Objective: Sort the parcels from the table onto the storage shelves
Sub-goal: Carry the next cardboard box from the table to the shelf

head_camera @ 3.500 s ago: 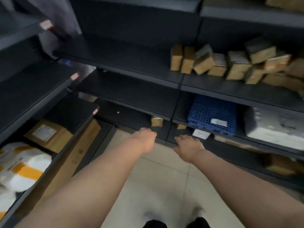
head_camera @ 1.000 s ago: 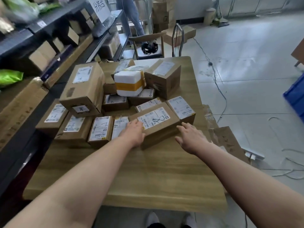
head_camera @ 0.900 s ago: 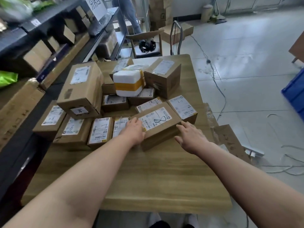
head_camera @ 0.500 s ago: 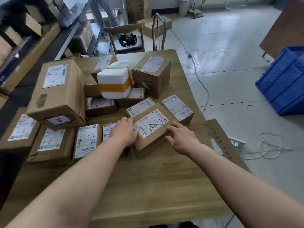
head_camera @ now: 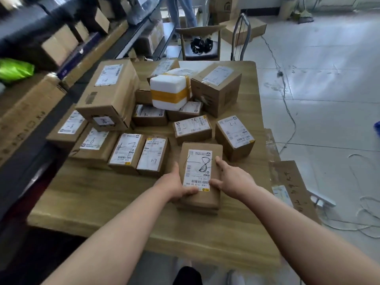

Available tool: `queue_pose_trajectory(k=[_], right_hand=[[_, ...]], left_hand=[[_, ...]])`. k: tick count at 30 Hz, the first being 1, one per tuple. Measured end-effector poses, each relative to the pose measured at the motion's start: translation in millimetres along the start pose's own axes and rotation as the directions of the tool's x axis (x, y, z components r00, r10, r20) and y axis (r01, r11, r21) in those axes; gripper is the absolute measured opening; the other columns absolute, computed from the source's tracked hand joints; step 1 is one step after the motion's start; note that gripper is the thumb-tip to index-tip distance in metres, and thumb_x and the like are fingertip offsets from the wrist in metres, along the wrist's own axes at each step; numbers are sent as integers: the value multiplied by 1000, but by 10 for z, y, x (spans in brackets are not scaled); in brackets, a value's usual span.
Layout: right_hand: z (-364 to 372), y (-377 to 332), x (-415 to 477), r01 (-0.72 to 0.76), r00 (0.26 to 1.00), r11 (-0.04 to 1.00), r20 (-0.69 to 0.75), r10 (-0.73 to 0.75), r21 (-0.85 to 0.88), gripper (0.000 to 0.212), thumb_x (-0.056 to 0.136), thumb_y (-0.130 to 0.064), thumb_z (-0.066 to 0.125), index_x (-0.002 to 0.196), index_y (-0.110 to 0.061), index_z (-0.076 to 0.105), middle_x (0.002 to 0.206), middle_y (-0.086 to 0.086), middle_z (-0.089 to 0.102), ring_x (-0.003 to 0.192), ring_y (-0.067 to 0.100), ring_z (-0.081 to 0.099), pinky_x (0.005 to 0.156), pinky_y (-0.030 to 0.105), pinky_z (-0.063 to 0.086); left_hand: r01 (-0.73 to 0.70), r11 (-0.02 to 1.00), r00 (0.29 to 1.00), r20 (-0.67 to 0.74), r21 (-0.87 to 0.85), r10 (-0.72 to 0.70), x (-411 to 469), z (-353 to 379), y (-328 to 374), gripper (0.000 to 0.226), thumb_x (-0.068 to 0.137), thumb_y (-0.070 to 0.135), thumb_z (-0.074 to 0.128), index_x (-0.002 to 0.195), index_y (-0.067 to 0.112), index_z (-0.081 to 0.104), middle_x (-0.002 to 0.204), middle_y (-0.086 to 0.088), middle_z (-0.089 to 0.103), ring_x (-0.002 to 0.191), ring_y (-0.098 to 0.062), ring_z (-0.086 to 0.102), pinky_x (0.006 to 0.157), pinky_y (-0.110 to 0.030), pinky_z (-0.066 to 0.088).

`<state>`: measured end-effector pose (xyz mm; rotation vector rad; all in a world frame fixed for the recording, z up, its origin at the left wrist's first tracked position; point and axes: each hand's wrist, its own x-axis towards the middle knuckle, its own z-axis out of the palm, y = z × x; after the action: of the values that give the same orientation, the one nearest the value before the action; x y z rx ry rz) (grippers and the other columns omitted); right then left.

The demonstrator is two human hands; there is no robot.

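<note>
A brown cardboard parcel (head_camera: 202,197) with a white label marked "8" lies lengthwise near the front of the wooden table (head_camera: 115,202). My left hand (head_camera: 174,185) grips its left side, thumb on the label. My right hand (head_camera: 233,177) grips its right side. Behind it lie several labelled cardboard parcels, among them a large box (head_camera: 111,93), a white foam box with yellow tape (head_camera: 169,91) and a small box marked "L-7" (head_camera: 234,136). Dark storage shelves (head_camera: 26,124) run along the left.
The shelves on the left hold cardboard boxes and a green bag (head_camera: 15,68). A chair (head_camera: 200,43) stands behind the table, with a person's legs (head_camera: 181,11) beyond it. Flat cardboard (head_camera: 292,186) and loose cables (head_camera: 287,103) lie on the tiled floor to the right.
I turned from the shelves to the table. Both hands closed on the "8" parcel, turned it lengthwise and pulled it toward the front edge, away from the pile.
</note>
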<state>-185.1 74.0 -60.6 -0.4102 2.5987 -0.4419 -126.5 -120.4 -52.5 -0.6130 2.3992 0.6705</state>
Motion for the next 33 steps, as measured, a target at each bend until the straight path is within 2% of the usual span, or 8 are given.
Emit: queue_pose_trajectory(k=[8, 12, 14, 17, 21, 25, 30, 33], right_hand=[[74, 231, -370, 167, 973, 979, 142, -183, 115, 83, 92, -33, 55, 154, -25, 0, 147, 8, 42, 129, 25, 45, 99, 34, 38], [166, 264, -471, 175, 968, 956, 135, -211, 236, 85, 94, -30, 56, 154, -27, -4, 156, 10, 24, 141, 25, 30, 112, 36, 28], [209, 275, -489, 179, 970, 942, 113, -218, 283, 83, 95, -28, 55, 154, -27, -3, 158, 11, 20, 142, 25, 26, 114, 37, 25], [265, 286, -491, 185, 968, 915, 93, -232, 359, 81, 95, -24, 55, 154, -27, -1, 159, 11, 17, 145, 23, 18, 116, 37, 20], [297, 301, -459, 177, 968, 901, 93, -231, 396, 81, 95, -22, 55, 154, -26, -1, 160, 8, 14, 146, 21, 16, 117, 35, 18], [290, 289, -482, 168, 972, 894, 78, -219, 415, 81, 94, -21, 56, 154, -25, 2, 160, 4, 16, 146, 19, 17, 117, 35, 19], [310, 270, -622, 167, 974, 909, 77, -212, 383, 76, 96, -21, 53, 154, -28, 3, 159, 1, 20, 144, 20, 24, 114, 35, 25], [402, 231, -825, 185, 966, 916, 103, -236, 357, 75, 96, -23, 52, 153, -33, 3, 158, -3, 21, 142, 19, 28, 112, 36, 28]], left_hand=[[67, 988, 998, -2, -138, -68, -527, 522, -11, 123, 73, 51, 78, 154, 25, -11, 154, -4, 36, 136, -22, 40, 100, -27, 36], [31, 957, 995, -82, -289, -57, -638, 593, 86, 119, 76, 29, 80, 151, 42, -12, 147, 1, 41, 117, -19, 49, 75, -24, 48], [33, 934, 995, -77, -356, -64, -670, 605, 119, 115, 77, 23, 79, 150, 46, -6, 147, 2, 41, 108, -16, 49, 76, -28, 52], [31, 907, 995, -76, -421, -69, -710, 620, 107, 112, 78, 20, 78, 150, 49, -1, 148, 3, 40, 106, -11, 43, 85, -27, 50], [50, 874, 995, -56, -483, -88, -722, 608, 119, 110, 79, 15, 78, 150, 51, 1, 150, 3, 38, 112, -12, 43, 100, -32, 45], [55, 849, 996, -32, -525, -84, -727, 607, 125, 109, 81, 13, 76, 149, 51, 0, 152, 3, 36, 123, -17, 45, 103, -36, 44], [5, 816, 992, -99, -578, -76, -825, 804, 62, 106, 82, 12, 75, 152, 44, 2, 152, 1, 37, 126, -14, 44, 103, -25, 38], [-15, 791, 992, -110, -611, -67, -1017, 1002, -138, 107, 82, 14, 74, 151, 46, 0, 151, 5, 38, 120, -7, 43, 99, -21, 37]])
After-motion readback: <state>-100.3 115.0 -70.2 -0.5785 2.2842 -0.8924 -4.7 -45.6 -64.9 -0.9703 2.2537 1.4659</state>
